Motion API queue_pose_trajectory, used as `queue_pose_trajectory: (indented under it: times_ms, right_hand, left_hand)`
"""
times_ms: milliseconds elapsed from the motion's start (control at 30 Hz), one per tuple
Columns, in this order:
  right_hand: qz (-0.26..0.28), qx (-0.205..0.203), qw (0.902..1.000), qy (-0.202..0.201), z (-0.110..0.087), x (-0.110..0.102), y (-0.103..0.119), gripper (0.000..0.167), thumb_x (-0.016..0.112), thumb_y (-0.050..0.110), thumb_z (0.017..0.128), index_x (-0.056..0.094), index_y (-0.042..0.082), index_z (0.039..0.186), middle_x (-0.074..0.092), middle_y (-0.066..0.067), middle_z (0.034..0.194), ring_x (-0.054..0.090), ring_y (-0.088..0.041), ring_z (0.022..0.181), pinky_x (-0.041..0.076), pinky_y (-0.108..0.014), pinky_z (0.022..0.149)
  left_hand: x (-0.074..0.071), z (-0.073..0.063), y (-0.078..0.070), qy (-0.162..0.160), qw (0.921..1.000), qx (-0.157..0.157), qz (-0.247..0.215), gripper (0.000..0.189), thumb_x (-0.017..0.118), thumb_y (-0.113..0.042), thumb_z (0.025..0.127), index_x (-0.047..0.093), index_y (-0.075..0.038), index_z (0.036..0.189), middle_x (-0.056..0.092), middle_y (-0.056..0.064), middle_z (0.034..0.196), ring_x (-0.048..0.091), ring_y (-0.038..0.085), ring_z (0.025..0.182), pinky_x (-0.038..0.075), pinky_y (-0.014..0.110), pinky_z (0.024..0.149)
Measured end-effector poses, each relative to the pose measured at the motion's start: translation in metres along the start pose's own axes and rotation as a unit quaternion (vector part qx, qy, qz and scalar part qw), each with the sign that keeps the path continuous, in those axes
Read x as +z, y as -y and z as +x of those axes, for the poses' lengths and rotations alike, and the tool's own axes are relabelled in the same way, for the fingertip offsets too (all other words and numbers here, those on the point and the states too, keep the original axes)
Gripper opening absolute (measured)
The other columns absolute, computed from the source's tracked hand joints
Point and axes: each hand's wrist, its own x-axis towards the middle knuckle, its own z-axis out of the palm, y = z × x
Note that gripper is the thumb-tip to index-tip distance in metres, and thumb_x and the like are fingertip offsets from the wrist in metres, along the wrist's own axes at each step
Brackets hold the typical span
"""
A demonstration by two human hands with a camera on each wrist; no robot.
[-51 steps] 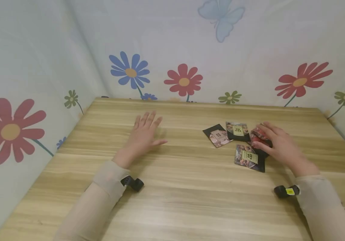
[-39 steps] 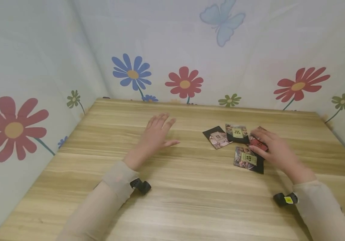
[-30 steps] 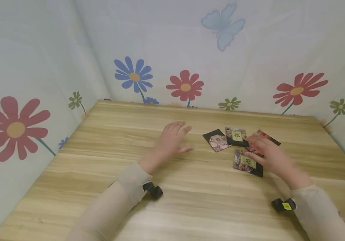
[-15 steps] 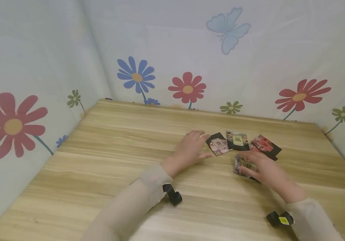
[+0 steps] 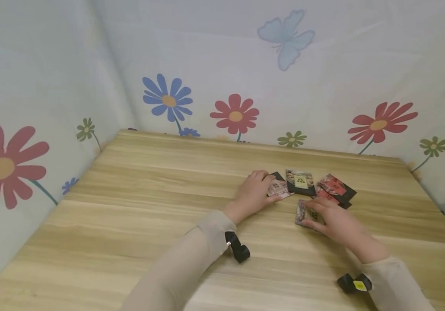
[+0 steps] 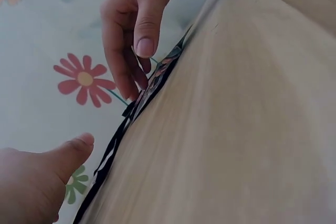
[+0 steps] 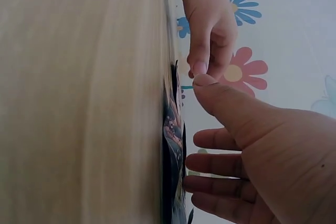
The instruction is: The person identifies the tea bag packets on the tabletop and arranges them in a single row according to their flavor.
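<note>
Several small flat square sachets with food pictures and black ends lie on the wooden table. In the head view my left hand (image 5: 251, 194) reaches over the leftmost, pink-labelled sachet (image 5: 278, 187), thumb and fingers at its left side. My right hand (image 5: 337, 220) hovers over or touches the front sachet (image 5: 304, 213), covering its right part. The right wrist view has my right hand (image 7: 283, 156) with fingers loosely extended beside the sachets (image 7: 173, 140). In the left wrist view the thumb of my left hand (image 6: 39, 182) is apart from the sachets; its fingers are hidden.
A sachet with a yellow label (image 5: 300, 182) lies between the hands at the back. Two overlapping red sachets (image 5: 335, 190) sit to its right. A floral curtain (image 5: 191, 43) hangs behind and left of the wooden table (image 5: 129, 194).
My left hand has moved right across the table to the leftmost sachet. The right hand has come off the red sachets, now spread slightly, and moved nearer to the front sachet.
</note>
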Motion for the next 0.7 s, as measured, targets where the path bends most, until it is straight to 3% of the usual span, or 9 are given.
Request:
queue_pose_trajectory:
  times_ms: [267, 500, 700]
  right_hand:
    - [-0.002, -0.005, 1.0, -0.005, 0.0002, 0.0029, 0.0002, 0.053, 0.07, 0.038, 0.086, 0.062, 0.004, 0.126, 0.061, -0.022, 0.125, 0.055, -0.043, 0.119, 0.048, -0.057, 0.096]
    - [-0.004, 0.0, 0.9999, 0.014, 0.0008, 0.0047, 0.0018, 0.055, 0.069, 0.038, 0.086, 0.061, 0.003, 0.128, 0.06, -0.022, 0.127, 0.052, -0.044, 0.124, 0.045, -0.058, 0.1]
    - [-0.011, -0.003, 0.9999, 0.009, 0.0001, 0.0046, 0.0014, 0.053, 0.07, 0.036, 0.086, 0.062, 0.002, 0.126, 0.062, -0.021, 0.125, 0.054, -0.043, 0.121, 0.046, -0.057, 0.1]
  left_hand:
    - [0.0093, 0.0091, -0.002, -0.001, 0.9999, 0.001, -0.011, 0.069, 0.058, -0.063, 0.085, 0.055, -0.013, 0.133, 0.052, 0.007, 0.136, 0.047, 0.022, 0.128, 0.038, 0.033, 0.112]
    - [0.0106, 0.0105, 0.0002, 0.037, 0.9993, -0.004, 0.001, 0.07, 0.058, -0.061, 0.086, 0.054, -0.01, 0.135, 0.053, 0.007, 0.135, 0.047, 0.021, 0.127, 0.039, 0.033, 0.112]
    - [0.0095, 0.0101, 0.0, 0.049, 0.9988, 0.004, 0.001, 0.069, 0.057, -0.06, 0.088, 0.057, -0.008, 0.133, 0.052, 0.008, 0.137, 0.046, 0.022, 0.127, 0.038, 0.034, 0.112]
